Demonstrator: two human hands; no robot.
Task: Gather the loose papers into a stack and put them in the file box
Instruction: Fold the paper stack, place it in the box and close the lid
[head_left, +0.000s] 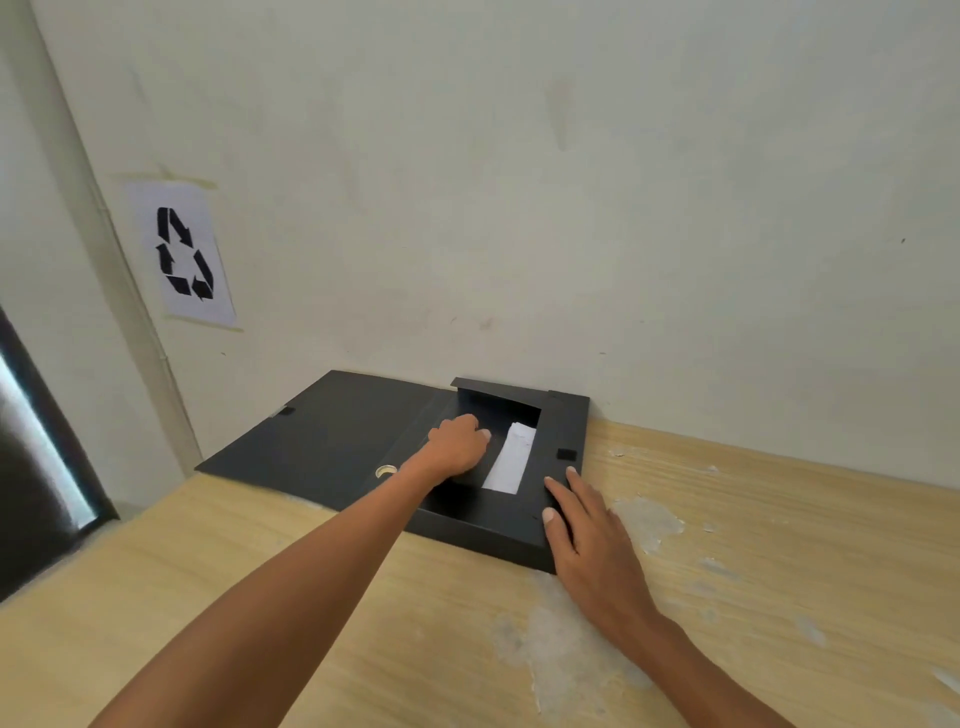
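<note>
Your left hand (457, 441) hides most of the papers (511, 460) mid-frame in the file box (498, 525); its fingers curl out of sight.

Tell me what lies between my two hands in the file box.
In the head view, a strip of white papers lies in the file box, between the left hand and right hand.

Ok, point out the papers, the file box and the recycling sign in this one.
papers (511, 460): head view, middle of the white strip showing inside the box.
file box (569, 415): head view, right wall near the wall behind.
recycling sign (183, 253): head view, centre of the printed arrows.
</note>
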